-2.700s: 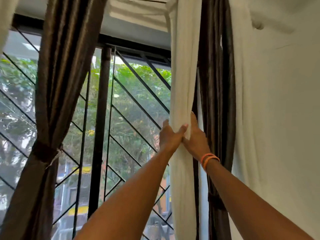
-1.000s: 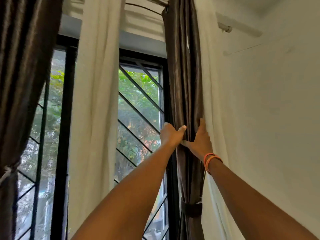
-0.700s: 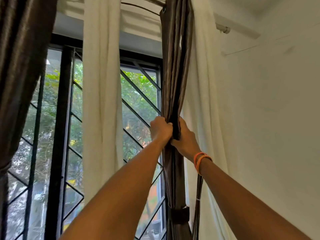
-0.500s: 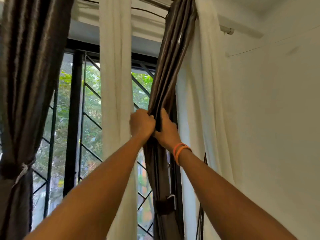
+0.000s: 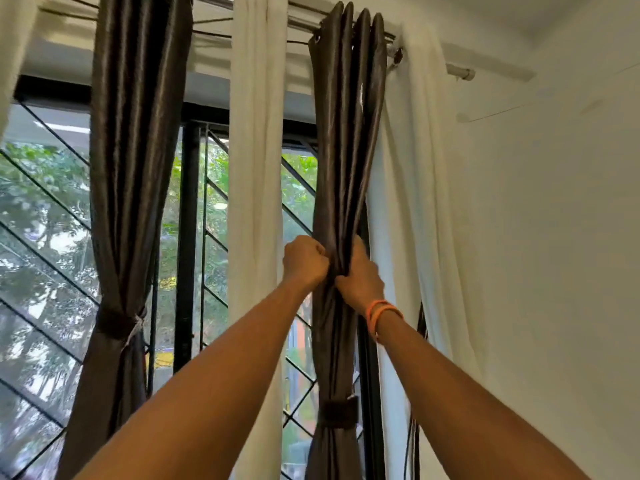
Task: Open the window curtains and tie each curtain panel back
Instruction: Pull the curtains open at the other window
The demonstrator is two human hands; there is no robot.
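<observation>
**Brown curtain gripped in both fists**

The glossy dark-brown pleated curtain panel (image 5: 346, 133) hangs from the silver metal rod (image 5: 301, 22), bound low by a dark fabric tie-back (image 5: 339, 412). Below the rod, the left hand (image 5: 304, 259) and right hand (image 5: 360, 278) (orange bands at its wrist) clench its gathered folds, fingers curled tight.

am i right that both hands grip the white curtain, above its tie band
Not quite: in the head view the left hand and right hand grip the brown curtain, above its tie band. The white curtain hangs untouched beside it.
</observation>
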